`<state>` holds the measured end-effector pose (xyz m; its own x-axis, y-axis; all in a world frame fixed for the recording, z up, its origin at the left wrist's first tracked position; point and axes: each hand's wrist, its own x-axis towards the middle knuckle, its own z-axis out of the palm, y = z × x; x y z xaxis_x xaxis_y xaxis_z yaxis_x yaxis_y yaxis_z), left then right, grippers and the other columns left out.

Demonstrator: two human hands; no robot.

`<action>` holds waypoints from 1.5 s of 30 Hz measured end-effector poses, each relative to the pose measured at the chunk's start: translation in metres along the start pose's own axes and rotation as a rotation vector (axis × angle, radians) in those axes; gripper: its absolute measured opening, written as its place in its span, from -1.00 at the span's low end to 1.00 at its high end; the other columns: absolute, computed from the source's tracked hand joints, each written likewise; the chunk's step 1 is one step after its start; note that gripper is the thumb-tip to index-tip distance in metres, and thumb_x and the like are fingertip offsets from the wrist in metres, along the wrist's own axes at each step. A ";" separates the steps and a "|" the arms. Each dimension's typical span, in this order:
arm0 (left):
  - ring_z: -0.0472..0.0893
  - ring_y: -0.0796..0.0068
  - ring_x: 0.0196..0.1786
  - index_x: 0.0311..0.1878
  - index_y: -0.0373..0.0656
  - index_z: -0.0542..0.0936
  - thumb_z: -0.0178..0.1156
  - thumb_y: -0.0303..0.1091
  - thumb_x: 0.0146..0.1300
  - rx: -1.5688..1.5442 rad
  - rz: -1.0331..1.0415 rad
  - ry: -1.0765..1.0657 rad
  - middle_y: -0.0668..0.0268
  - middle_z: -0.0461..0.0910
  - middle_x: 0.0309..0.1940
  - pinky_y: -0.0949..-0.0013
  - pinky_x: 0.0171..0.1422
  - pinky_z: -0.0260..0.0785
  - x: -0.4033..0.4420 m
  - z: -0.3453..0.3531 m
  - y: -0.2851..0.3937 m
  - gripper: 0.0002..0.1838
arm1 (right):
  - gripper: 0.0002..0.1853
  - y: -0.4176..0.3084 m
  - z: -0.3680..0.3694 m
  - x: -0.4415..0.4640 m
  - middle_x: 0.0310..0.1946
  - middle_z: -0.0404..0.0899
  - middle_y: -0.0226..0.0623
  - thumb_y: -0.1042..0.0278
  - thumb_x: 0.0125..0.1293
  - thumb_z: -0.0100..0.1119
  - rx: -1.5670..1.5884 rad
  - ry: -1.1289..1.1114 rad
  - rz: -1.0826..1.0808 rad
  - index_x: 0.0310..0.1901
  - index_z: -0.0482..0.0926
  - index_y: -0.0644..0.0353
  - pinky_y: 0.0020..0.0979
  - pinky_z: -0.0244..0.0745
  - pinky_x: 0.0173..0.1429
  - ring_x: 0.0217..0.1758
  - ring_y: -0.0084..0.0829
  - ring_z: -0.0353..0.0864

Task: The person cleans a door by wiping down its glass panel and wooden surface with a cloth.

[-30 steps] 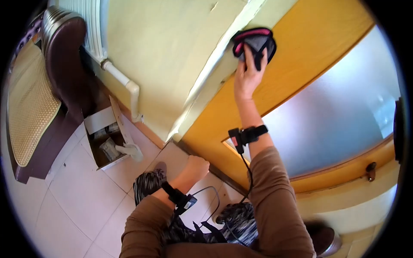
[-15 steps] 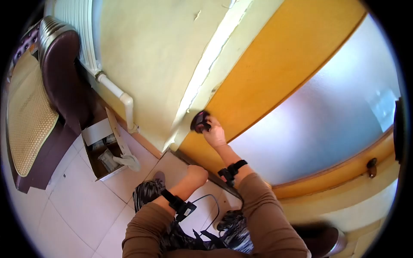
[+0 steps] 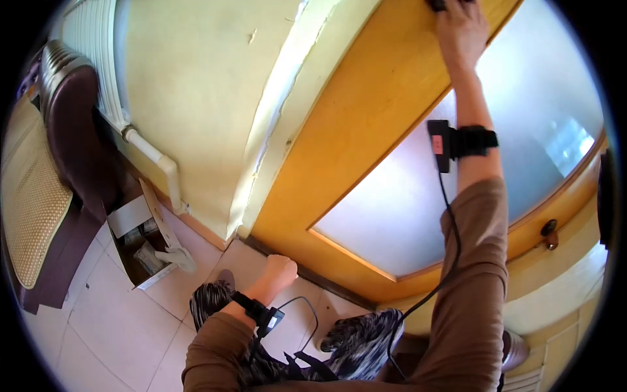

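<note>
Reaching up along the yellow door (image 3: 366, 98), my right hand (image 3: 462, 32) is closed around a small dark object (image 3: 439, 4) held against the wood. The top edge of the view cuts off most of that object, and its kind cannot be made out. My left hand (image 3: 281, 269) hangs low by the door's bottom corner, curled into a fist with nothing showing in it. A frosted glass pane (image 3: 392, 228) fills the door's middle, beside my right forearm.
An open cardboard box (image 3: 145, 242) with packets and a pale cloth stands on the tiled floor (image 3: 117, 313). A brown sofa (image 3: 72, 124) with a woven mat is at the left. A white pipe (image 3: 153, 153) runs along the wall. The door has a handle (image 3: 550, 234).
My right hand has moved the dark object from the door's lower corner up and right along the wood. My left fist stays low. The view has shifted slightly.
</note>
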<state>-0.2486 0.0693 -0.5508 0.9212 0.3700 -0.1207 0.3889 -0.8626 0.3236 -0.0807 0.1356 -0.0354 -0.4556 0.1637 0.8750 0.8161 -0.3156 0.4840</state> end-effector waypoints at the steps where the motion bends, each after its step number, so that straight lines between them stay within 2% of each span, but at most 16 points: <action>1: 0.65 0.27 -0.24 -0.37 -0.04 0.68 0.21 -0.04 0.05 -0.015 0.004 0.037 0.24 0.66 -0.39 0.21 -0.21 0.43 0.001 0.001 -0.001 -0.72 | -0.66 -0.010 0.007 -0.011 0.08 0.42 -0.12 0.47 0.10 0.03 -0.060 0.073 -0.090 -0.04 0.55 0.05 -0.11 0.28 0.17 0.19 -0.13 0.34; 4: 0.64 0.22 -0.27 -0.40 -0.08 0.68 0.22 -0.05 0.04 -0.037 -0.004 0.054 0.20 0.65 -0.40 0.18 -0.19 0.43 0.006 0.006 -0.004 -0.71 | -0.75 -0.049 0.025 -0.075 0.19 0.34 -0.27 0.43 0.01 0.09 0.044 -0.009 -0.244 -0.22 0.61 0.10 -0.13 0.15 0.28 0.29 -0.19 0.24; 8: 0.64 0.18 -0.25 -0.39 -0.12 0.67 0.23 -0.07 0.03 -0.044 -0.017 0.082 0.16 0.65 -0.38 0.14 -0.15 0.43 0.002 0.004 -0.007 -0.70 | -0.77 -0.107 0.007 -0.177 0.23 0.26 -0.18 0.30 0.06 0.10 0.238 -0.366 -0.120 -0.27 0.61 0.19 0.11 -0.02 0.29 0.34 -0.16 0.13; 13: 0.64 0.14 -0.26 -0.40 -0.16 0.66 0.22 -0.04 0.03 -0.043 0.010 0.054 0.09 0.64 -0.39 0.13 -0.13 0.44 -0.002 -0.011 -0.008 -0.66 | -0.59 -0.146 -0.029 -0.311 0.34 0.13 -0.37 0.26 0.14 0.04 0.320 -0.800 -0.299 0.06 0.52 0.13 -0.10 -0.10 0.42 0.42 -0.32 -0.01; 16: 0.64 0.16 -0.27 -0.40 -0.15 0.67 0.22 -0.05 0.02 -0.009 0.025 -0.019 0.09 0.64 -0.41 0.15 -0.16 0.45 -0.007 -0.017 -0.008 -0.67 | -0.52 -0.137 -0.060 -0.354 0.31 0.20 -0.40 0.23 0.18 0.04 0.301 -1.047 -0.749 0.16 0.41 0.15 -0.21 -0.02 0.41 0.41 -0.39 0.03; 22: 0.64 0.18 -0.25 -0.39 -0.14 0.67 0.23 -0.06 0.01 -0.022 0.033 0.063 0.13 0.64 -0.40 0.17 -0.17 0.45 -0.010 -0.011 -0.005 -0.68 | -0.63 -0.068 -0.043 -0.262 0.01 0.50 -0.29 0.47 0.14 0.02 0.574 -0.557 -0.399 0.04 0.43 0.17 -0.16 0.23 0.24 0.17 -0.25 0.43; 23: 0.64 0.18 -0.25 -0.39 -0.14 0.67 0.23 -0.06 0.01 -0.017 0.017 0.057 0.14 0.64 -0.40 0.17 -0.16 0.45 -0.009 -0.011 -0.004 -0.69 | -0.60 -0.049 -0.039 -0.233 0.05 0.48 -0.36 0.42 0.13 0.07 0.397 -0.456 -0.433 0.06 0.43 0.11 -0.14 0.22 0.21 0.18 -0.26 0.42; 24: 0.64 0.19 -0.25 -0.39 -0.14 0.67 0.24 -0.06 0.01 -0.012 0.001 0.053 0.14 0.64 -0.39 0.18 -0.15 0.45 -0.008 -0.011 -0.004 -0.69 | -0.61 -0.051 -0.055 -0.178 0.15 0.40 -0.45 0.44 0.20 0.00 0.058 -0.764 -0.280 0.10 0.43 0.02 -0.22 0.15 0.27 0.33 -0.39 0.24; 28: 0.64 0.18 -0.25 -0.39 -0.14 0.67 0.23 -0.06 0.03 -0.044 0.036 0.090 0.12 0.64 -0.39 0.17 -0.14 0.45 -0.006 -0.004 -0.006 -0.68 | -0.69 -0.002 -0.053 -0.078 0.16 0.37 -0.22 0.53 0.06 0.08 -0.265 -0.287 -0.170 -0.10 0.57 0.14 0.00 0.15 0.24 0.30 -0.20 0.23; 30: 0.64 0.17 -0.26 -0.39 -0.15 0.67 0.23 -0.07 0.02 -0.044 0.020 0.065 0.12 0.64 -0.39 0.17 -0.15 0.45 -0.008 -0.010 -0.003 -0.69 | -0.69 0.019 -0.041 -0.062 0.23 0.30 -0.28 0.53 0.07 0.11 -0.294 -0.081 -0.204 -0.09 0.57 0.19 -0.01 0.08 0.28 0.33 -0.21 0.21; 33: 0.63 0.17 -0.26 -0.39 -0.15 0.67 0.23 -0.08 0.02 -0.044 0.020 0.037 0.12 0.64 -0.39 0.16 -0.15 0.45 -0.010 -0.007 -0.003 -0.69 | -0.66 0.011 -0.029 -0.077 0.27 0.24 -0.23 0.44 0.15 0.07 -0.109 -0.088 -0.119 0.01 0.52 0.16 0.04 0.08 0.28 0.37 -0.15 0.10; 35: 0.63 0.16 -0.27 -0.39 -0.16 0.67 0.22 -0.09 0.03 -0.048 0.034 0.034 0.10 0.64 -0.39 0.15 -0.15 0.45 -0.004 -0.007 -0.005 -0.69 | -0.69 0.001 -0.016 -0.113 0.06 0.41 -0.28 0.53 -0.01 0.12 0.026 0.065 -0.400 -0.14 0.52 0.15 -0.14 0.36 0.04 0.12 -0.12 0.40; 38: 0.63 0.17 -0.25 -0.38 -0.16 0.67 0.21 -0.08 0.04 -0.016 0.046 -0.026 0.10 0.64 -0.37 0.15 -0.14 0.45 -0.006 -0.012 -0.004 -0.69 | -0.66 -0.055 -0.026 -0.195 0.04 0.43 -0.24 0.51 0.01 0.14 0.240 -0.049 -0.385 -0.09 0.48 0.18 -0.08 0.33 0.12 0.12 -0.09 0.40; 40: 0.63 0.18 -0.24 -0.38 -0.15 0.67 0.21 -0.07 0.04 -0.024 0.056 0.026 0.11 0.64 -0.37 0.16 -0.14 0.45 -0.006 -0.002 -0.008 -0.69 | -0.53 -0.076 -0.037 -0.266 0.27 0.25 -0.35 0.34 0.18 0.00 0.254 -0.706 -0.446 0.18 0.39 0.14 -0.17 0.11 0.34 0.33 -0.36 0.20; 43: 0.63 0.19 -0.22 -0.37 -0.14 0.67 0.22 -0.06 0.04 -0.015 0.049 0.016 0.14 0.64 -0.37 0.17 -0.13 0.45 -0.006 -0.011 -0.005 -0.68 | -0.42 -0.090 -0.061 -0.290 0.20 0.34 -0.34 0.45 0.06 0.07 0.431 -0.870 -0.520 0.21 0.33 0.14 -0.21 0.05 0.40 0.30 -0.36 0.26; 45: 0.63 0.20 -0.21 -0.36 -0.13 0.67 0.22 -0.05 0.04 0.009 0.021 -0.025 0.15 0.65 -0.36 0.18 -0.12 0.44 -0.007 -0.014 -0.005 -0.68 | -0.44 -0.081 -0.062 -0.289 0.32 0.17 -0.51 0.41 0.07 0.05 0.362 -0.988 -0.766 0.20 0.37 0.14 -0.22 -0.15 0.47 0.43 -0.45 0.01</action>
<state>-0.2575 0.0762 -0.5383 0.9291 0.3434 -0.1374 0.3697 -0.8731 0.3179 -0.0368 0.0558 -0.3283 -0.5195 0.8523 -0.0606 0.5864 0.4072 0.7002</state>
